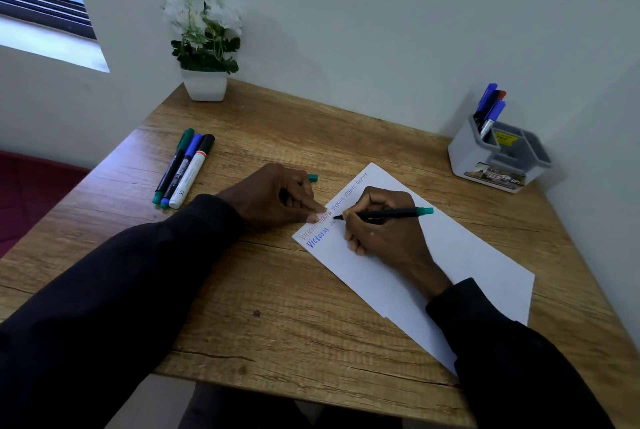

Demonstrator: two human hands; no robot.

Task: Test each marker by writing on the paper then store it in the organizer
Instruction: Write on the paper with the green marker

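Testing is about half done, as I judge it. The right hand (377,227) rests on the paper (467,255), thumb and fingers closed tightly around a black marker with a green end (388,213). Its tip touches the sheet near the left corner, just after a bold blue word. Above this word a row of smaller, paler words runs along the far edge of the paper, so several markers have already left their line. The left hand (273,196) lies at the left edge of the paper, with two fingertips pressing on the sheet. Its other fingers are curled, and a green cap (313,178) shows from behind them, but I cannot tell if the hand holds it or if it lies on the table (277,307). Beyond the far right corner of the paper stands the organizer (498,158), with some stored markers (488,106) upright in its back compartment. Well to the left of the paper three capped markers (183,169) lie side by side, touching, and they seem to wait for their test. What remains is to finish this word, cap the marker, store it, and then test those three.
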